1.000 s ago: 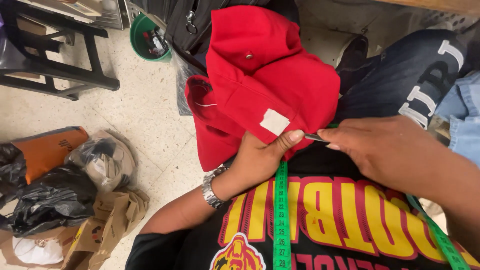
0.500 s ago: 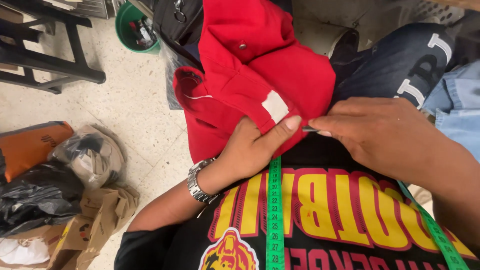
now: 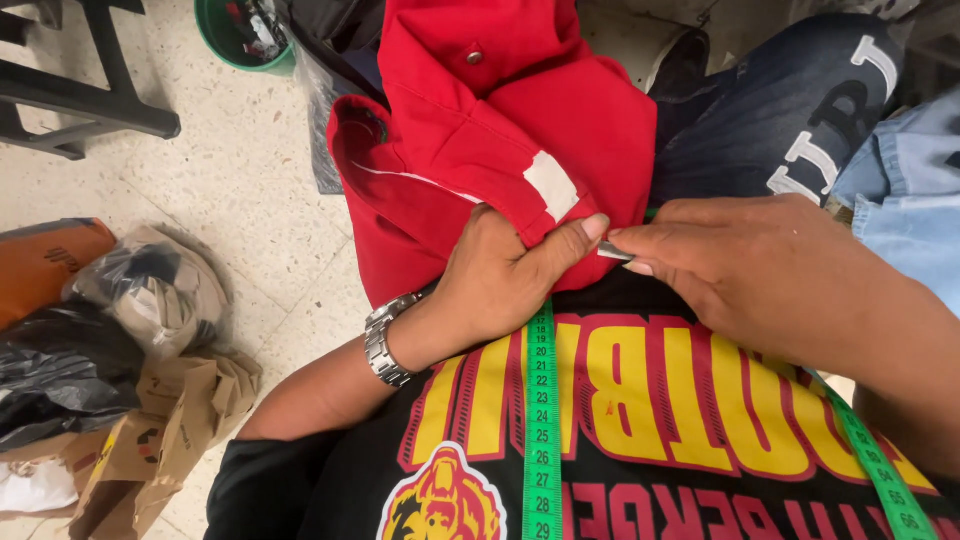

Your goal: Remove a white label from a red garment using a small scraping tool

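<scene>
Red garment (image 3: 500, 130) between both hands (image 3: 520, 275).

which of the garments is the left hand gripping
The red garment with a white patch: the left hand pinches its lower edge. The dark jeans and the light blue denim lie to the right, untouched.

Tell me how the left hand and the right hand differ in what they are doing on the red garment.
The left hand grips a fold of the red fabric garment and wears a silver metal wristwatch; the right hand pinches a small silvery tool and shows no watch. Both meet at the garment's lower edge.
</scene>
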